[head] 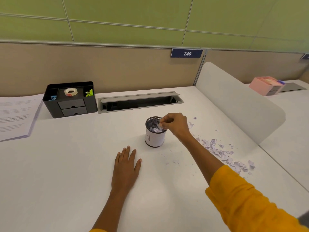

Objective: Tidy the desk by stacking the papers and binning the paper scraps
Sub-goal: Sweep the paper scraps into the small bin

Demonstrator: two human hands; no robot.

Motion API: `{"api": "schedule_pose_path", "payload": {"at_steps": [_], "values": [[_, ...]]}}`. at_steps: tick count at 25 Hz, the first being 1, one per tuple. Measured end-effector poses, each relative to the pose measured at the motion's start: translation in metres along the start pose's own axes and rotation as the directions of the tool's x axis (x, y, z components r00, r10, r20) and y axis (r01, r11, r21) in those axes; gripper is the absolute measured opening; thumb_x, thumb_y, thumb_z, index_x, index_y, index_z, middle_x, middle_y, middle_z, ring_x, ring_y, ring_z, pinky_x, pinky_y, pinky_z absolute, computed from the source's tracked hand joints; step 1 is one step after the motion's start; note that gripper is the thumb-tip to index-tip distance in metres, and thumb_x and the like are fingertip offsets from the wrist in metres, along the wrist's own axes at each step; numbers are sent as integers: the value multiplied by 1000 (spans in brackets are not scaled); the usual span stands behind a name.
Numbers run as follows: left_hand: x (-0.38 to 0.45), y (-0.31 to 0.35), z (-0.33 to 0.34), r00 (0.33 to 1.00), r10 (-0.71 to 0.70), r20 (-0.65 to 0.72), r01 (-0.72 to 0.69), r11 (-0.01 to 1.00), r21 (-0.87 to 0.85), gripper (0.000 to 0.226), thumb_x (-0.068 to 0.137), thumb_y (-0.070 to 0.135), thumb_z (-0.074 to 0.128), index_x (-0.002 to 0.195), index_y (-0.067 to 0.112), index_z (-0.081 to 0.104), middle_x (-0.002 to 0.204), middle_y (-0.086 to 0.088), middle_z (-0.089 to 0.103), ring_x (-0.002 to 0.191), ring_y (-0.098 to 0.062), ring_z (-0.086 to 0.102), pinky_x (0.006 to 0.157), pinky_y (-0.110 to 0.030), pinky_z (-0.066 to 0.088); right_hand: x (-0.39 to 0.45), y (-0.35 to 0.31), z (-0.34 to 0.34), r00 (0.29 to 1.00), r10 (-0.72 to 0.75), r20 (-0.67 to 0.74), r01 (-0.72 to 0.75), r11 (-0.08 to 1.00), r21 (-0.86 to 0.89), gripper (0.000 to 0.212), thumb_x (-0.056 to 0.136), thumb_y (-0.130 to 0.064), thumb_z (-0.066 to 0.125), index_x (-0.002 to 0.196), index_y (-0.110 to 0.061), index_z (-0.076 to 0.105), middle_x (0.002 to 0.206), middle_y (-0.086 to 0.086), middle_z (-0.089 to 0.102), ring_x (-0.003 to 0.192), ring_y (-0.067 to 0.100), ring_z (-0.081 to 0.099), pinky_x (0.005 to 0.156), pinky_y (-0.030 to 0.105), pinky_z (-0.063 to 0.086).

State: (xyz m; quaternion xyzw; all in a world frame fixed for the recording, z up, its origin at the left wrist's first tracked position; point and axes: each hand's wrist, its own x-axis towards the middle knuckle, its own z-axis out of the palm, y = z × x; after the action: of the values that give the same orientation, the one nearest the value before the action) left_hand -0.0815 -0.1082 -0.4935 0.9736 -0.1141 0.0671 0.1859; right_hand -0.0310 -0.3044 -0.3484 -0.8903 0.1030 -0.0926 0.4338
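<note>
White torn paper scraps (220,152) trail across the white worktop (75,164) just right of the black mesh cup wrapped in white paper (155,133), which serves as the bin. The right hand (173,125) hangs over its rim, fingers (163,122) pinched on a few scraps, probably to drop them onto those already inside. The left hand (126,166) lies flat near the cup's front, fingers straight, holding nothing. A stack of printed white papers (15,114) sits far left of it.

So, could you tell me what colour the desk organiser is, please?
Black, with grey drawers: the desk organiser, seen in the head view.
</note>
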Motion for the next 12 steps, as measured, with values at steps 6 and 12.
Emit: {"api": "schedule_pose_path", "payload": {"at_steps": [6,12], "values": [[2,0,1,1000,-13,10,13,1000,4,56,90,44,31,119,9,63,130,-15,56,120,-29,54,106,-34,21,-9,18,-3,976,-73,-203,93,992,89,14,80,-2,67,90,-10,73,89,4,72,78,13,65,78,24,55],[2,-1,3,1000,10,-16,-9,1000,20,55,89,43,32,120,9,63,131,-16,55,121,-29,54,106,-34,20,-50,74,22,911,-408,-56,390,899,-198,21,82,2,60,91,-12,73,91,2,72,76,15,63,72,29,52]]}}
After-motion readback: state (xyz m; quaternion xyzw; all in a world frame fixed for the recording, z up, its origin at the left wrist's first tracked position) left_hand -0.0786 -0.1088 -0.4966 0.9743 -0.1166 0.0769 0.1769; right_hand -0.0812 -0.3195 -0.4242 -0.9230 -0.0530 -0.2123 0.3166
